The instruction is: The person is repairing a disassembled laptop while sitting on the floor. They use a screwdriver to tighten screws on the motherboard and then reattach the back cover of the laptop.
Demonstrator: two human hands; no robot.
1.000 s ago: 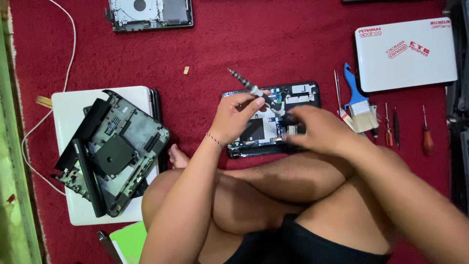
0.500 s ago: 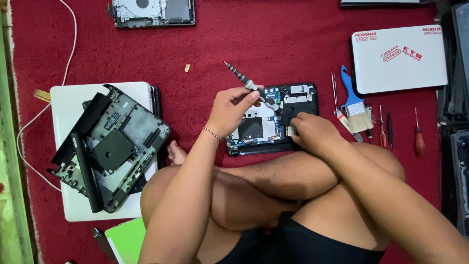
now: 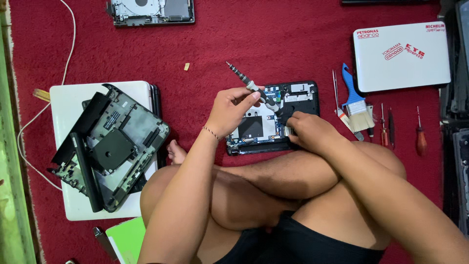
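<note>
An opened small laptop base [image 3: 298,95] with bare circuit board lies on the red carpet in front of my crossed legs. My left hand [image 3: 232,110] grips a slim screwdriver [image 3: 244,80]; its handle slants up to the left and its tip rests on the board. My right hand [image 3: 308,132] lies on the base's right front part, fingers curled around a small black part that I cannot make out clearly.
A dismantled dark laptop chassis [image 3: 110,146] lies on a white laptop [image 3: 66,102] at left. A blue-handled brush [image 3: 354,102], tweezers and several screwdrivers [image 3: 420,139] lie at right. A white laptop with stickers [image 3: 400,61] sits at the far right, another opened chassis [image 3: 151,11] at the top.
My left hand with the screwdriver has stayed over the board, tilting slightly. My right hand has drawn back a little toward the base's front edge.
</note>
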